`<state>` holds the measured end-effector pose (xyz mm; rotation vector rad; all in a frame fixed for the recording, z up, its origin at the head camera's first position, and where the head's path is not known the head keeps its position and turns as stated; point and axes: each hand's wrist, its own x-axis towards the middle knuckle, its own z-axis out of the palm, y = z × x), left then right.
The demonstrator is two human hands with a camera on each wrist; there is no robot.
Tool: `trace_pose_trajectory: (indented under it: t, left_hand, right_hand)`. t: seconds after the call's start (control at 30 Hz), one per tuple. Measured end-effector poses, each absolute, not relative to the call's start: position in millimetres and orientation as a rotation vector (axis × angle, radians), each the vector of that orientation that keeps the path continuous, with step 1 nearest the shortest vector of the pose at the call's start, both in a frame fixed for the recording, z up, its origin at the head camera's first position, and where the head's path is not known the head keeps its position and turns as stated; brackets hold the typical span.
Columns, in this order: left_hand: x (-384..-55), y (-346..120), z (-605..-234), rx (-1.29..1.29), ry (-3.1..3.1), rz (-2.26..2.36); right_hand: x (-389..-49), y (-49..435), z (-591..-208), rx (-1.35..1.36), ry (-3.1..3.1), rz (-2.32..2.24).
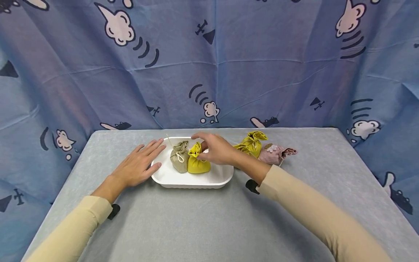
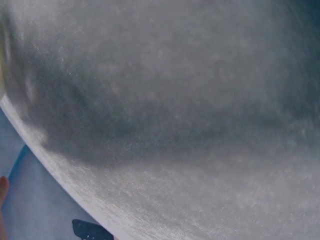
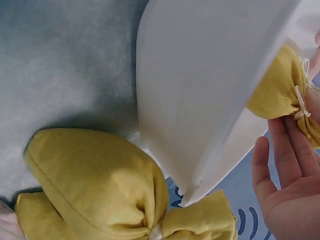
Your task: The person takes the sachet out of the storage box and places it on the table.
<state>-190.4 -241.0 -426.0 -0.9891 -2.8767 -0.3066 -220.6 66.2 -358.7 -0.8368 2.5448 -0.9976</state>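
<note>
Pinches the neck of a yellow cloth drawstring pouch (image 1: 198,167) with the right hand (image 1: 217,148), right inside the white oblong tray (image 1: 193,185), just beside a grey-green cloth pouch (image 1: 178,163)! Lays the left hand (image 1: 139,165), straight-fingered, at the tray's left rim. Has a second yellow cloth pouch (image 1: 251,145) and a pink cloth pouch (image 1: 270,155) out right, on the grey table (image 1: 196,225).
</note>
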Motion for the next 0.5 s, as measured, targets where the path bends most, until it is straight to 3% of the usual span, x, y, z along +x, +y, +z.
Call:
trace_pose_trajectory:
  t: [0.5]
  left_hand:
    - [-189.7,-241.0,-425.5,-0.997,-2.861,-0.296]
  right_hand:
    - [-213.0,80.1,-347.0,-0.895,2.542,-0.976]
